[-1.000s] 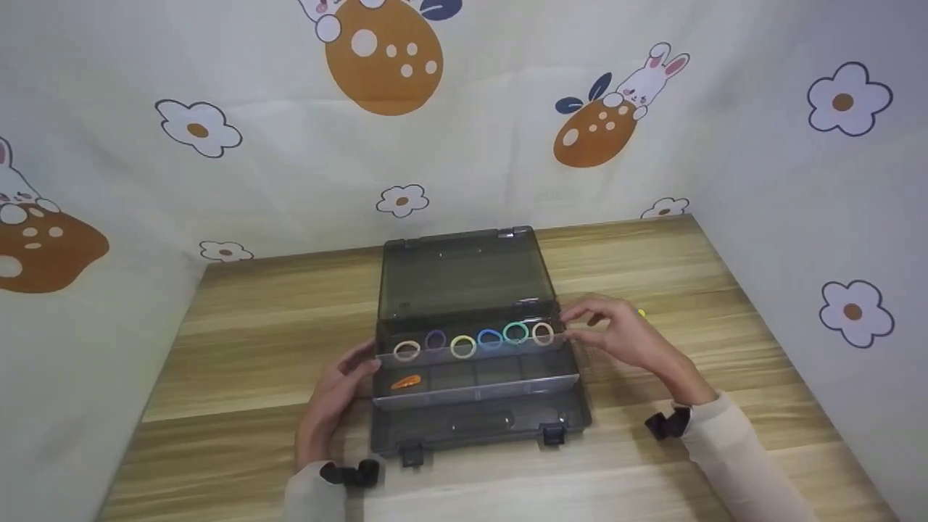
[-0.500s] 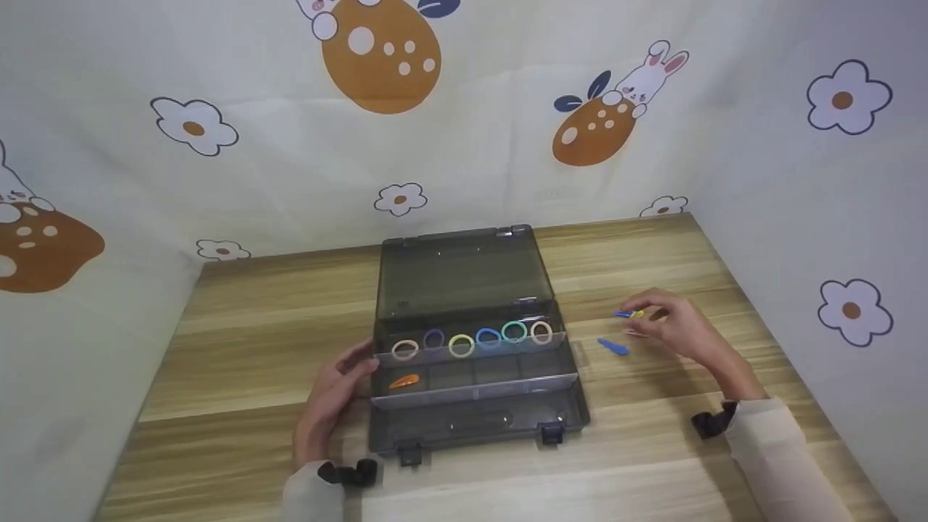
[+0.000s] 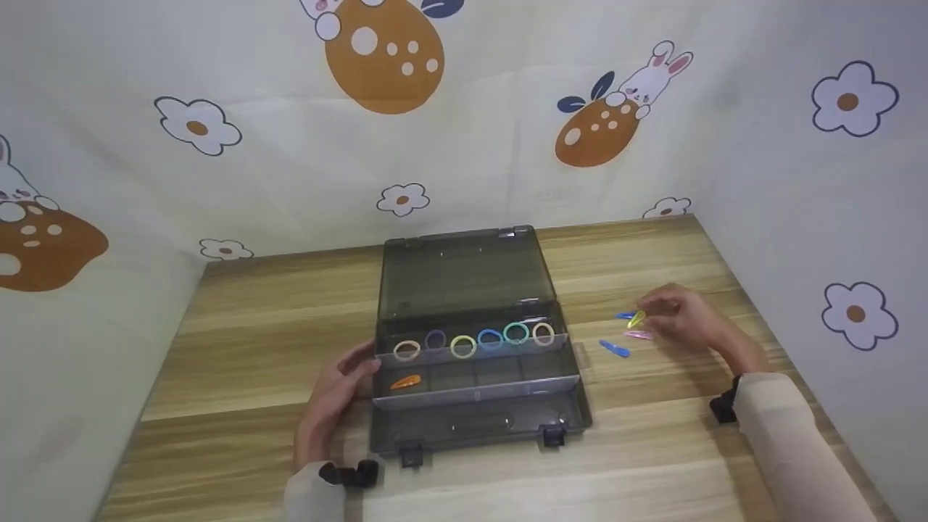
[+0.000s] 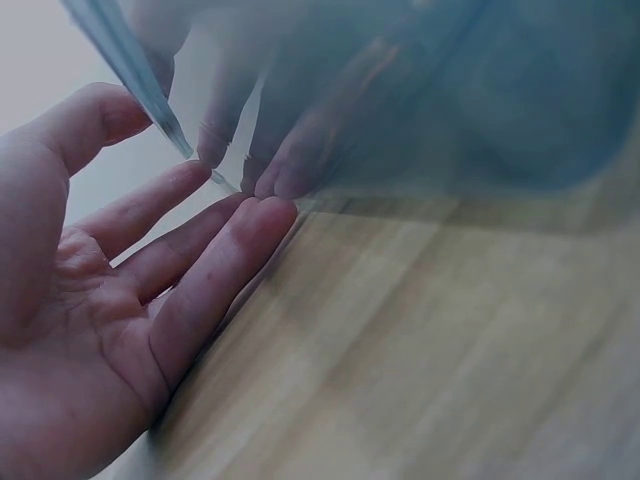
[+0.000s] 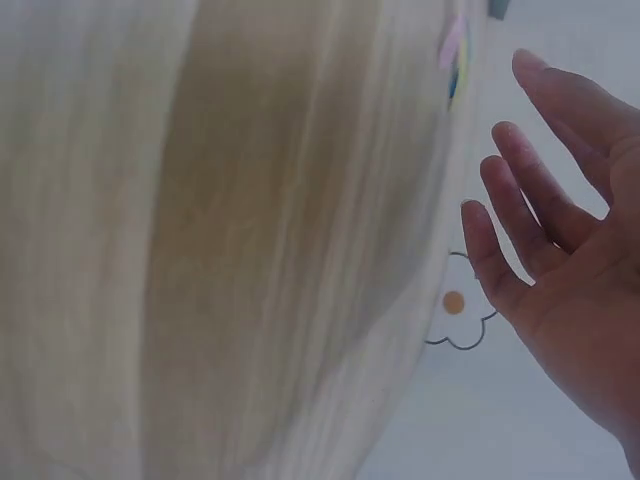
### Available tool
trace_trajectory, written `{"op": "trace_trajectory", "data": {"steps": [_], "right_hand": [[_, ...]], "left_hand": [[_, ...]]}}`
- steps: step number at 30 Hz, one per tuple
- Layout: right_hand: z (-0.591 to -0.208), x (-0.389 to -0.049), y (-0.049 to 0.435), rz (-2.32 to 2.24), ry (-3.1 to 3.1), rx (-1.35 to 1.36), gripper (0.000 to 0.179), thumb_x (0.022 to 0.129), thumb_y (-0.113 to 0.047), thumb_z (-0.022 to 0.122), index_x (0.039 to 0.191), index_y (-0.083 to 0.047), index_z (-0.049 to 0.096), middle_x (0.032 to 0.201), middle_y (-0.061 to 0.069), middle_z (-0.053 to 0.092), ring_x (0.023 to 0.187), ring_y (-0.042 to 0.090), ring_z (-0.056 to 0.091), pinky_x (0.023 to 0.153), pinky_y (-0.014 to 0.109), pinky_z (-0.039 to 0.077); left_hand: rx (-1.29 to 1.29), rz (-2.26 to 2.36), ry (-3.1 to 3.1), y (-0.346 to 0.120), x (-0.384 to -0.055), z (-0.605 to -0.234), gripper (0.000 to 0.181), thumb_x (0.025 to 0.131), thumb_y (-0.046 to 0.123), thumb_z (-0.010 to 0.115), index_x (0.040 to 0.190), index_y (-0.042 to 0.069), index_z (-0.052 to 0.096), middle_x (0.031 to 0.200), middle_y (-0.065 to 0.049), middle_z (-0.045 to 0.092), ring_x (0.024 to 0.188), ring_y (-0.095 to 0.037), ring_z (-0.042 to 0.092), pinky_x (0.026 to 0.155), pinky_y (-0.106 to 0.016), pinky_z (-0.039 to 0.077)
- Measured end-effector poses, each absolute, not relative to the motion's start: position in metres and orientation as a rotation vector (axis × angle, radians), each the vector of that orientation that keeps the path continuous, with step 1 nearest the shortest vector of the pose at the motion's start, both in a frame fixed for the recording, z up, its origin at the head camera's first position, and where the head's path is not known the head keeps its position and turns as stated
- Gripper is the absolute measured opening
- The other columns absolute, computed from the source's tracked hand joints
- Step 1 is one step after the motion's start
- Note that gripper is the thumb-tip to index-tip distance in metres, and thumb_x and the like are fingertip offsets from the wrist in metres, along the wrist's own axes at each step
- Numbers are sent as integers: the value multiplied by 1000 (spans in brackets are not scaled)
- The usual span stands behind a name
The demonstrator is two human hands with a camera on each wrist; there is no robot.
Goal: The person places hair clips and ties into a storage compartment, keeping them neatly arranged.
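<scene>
A dark translucent organizer box (image 3: 481,418) lies with its lid (image 3: 464,275) folded back on the table. My left hand (image 3: 335,388) rests along its left side; in the left wrist view the extended fingertips touch the clear wall (image 4: 480,110). Several hair ties, one being yellow (image 3: 462,347), stand in a row in the back section. An orange hair clip (image 3: 406,382) lies in the middle section. Right of the box, my right hand (image 3: 689,322) hovers with loose fingers, holding nothing, beside a yellow clip (image 3: 636,320), a pink clip (image 3: 639,335) and two blue clips (image 3: 614,349).
Wood-grain table (image 3: 261,348) extends on both sides of the box. Patterned cloth (image 3: 471,167) with flowers and rabbits encloses the back and sides. Upright dividers (image 3: 478,391) split the box into sections, and two dark latches (image 3: 554,435) project at its front.
My right hand has moved from the box's right edge out to the hair clips, which now show on the table. The left hand and the box have stayed in place.
</scene>
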State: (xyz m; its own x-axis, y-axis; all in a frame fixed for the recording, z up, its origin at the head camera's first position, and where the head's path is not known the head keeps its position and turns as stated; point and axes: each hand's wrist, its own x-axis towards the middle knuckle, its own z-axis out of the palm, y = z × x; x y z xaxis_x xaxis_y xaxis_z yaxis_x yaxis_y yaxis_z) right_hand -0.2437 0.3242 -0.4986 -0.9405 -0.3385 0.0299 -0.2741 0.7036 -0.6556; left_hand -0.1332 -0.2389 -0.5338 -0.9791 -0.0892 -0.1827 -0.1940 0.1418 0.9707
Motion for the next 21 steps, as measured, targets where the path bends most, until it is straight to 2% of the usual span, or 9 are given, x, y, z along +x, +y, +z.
{"op": "trace_trajectory", "data": {"steps": [1,6,10,15,21], "right_hand": [[-500,-245,324,-1048,2812,-512,27,85,-5,77,111,-4,74,118,17,69,114,35,61,101,49,49],[-502,-253,325,-986,2822,-550,28,83,-9,80,110,-3,75,113,17,71,112,33,61,102,39,44],[-501,-259,326,-965,2815,-593,29,81,-6,81,110,-2,75,109,17,72,107,34,62,98,35,46],[-500,-264,327,-945,2782,-589,30,82,-8,81,111,-3,76,110,18,68,105,34,60,92,37,47],[-503,-266,328,-935,2797,-584,23,79,-9,83,101,-4,79,109,20,68,104,32,60,90,33,46]], "left_hand": [[-290,1984,2310,-239,-132,-534,52,95,17,68,143,2,53,148,-18,54,143,-31,45,123,-45,29],[-275,1997,2293,-240,-132,-534,51,95,17,68,142,3,54,147,-17,55,144,-30,44,124,-46,28],[-289,1994,2288,-240,-133,-534,50,95,18,68,141,4,56,147,-17,56,144,-29,44,124,-46,28],[-293,1981,2288,-241,-133,-534,51,94,20,69,141,5,56,147,-16,56,144,-29,44,124,-46,27],[-301,1982,2278,-240,-133,-535,51,95,21,69,142,6,55,148,-15,55,144,-28,43,124,-45,26]]}}
